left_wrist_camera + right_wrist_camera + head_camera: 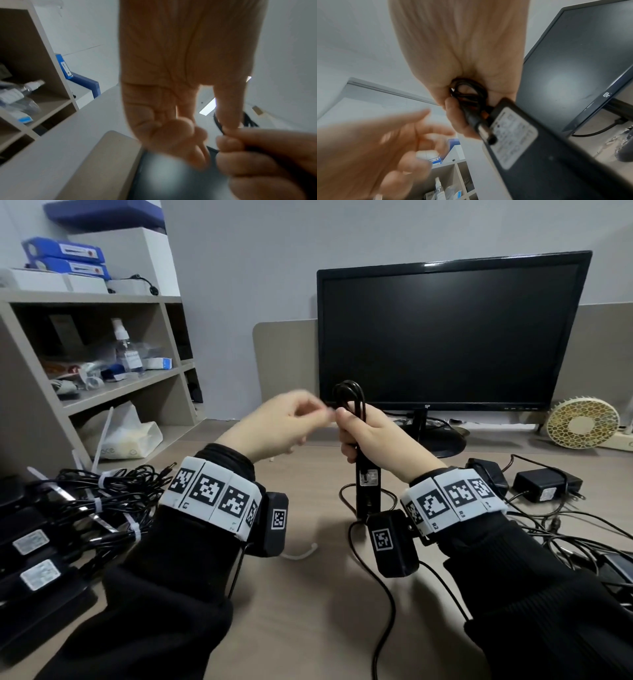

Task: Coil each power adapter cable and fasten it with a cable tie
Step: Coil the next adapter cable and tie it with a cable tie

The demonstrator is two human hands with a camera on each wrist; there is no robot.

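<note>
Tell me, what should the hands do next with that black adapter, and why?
Probably reach the left hand for a loose tie on the desk. The right hand grips the adapter and its coil, no tie shows on the coil, and the left hand seems to hold nothing.

The light wooden surface point(308, 611) is holding tied adapters point(37, 542) at the left, loose adapters point(544, 484) at the right, a monitor point(448, 333) and a small fan point(582, 422).

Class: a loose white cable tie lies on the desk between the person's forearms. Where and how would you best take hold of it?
Pinch the white cable tie at its raised curved end, coming from above with thumb and forefinger. It is thin and mostly flat on the desk, so the lifted end probably gives the fingers room.
</note>
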